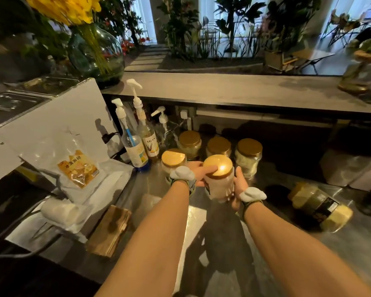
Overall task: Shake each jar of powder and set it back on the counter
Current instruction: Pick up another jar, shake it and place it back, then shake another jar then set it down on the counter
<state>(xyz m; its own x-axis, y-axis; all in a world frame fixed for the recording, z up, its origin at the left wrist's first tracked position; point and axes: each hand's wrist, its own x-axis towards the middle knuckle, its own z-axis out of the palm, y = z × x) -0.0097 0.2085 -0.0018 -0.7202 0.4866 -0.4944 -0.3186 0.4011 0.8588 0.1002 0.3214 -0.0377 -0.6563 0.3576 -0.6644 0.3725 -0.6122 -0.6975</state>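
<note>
I hold a clear jar of pale powder with a gold lid between both hands, lifted a little above the steel counter. My left hand grips its left side, thumb lying over the lid. My right hand presses against its right side. Several more gold-lidded jars stand behind it: one at the left, two at the back and one at the right. Another jar lies on its side at the right.
Three pump bottles stand left of the jars. A bag of powder leans on a white box at the left, with a wooden block in front. A grey shelf overhangs the jars.
</note>
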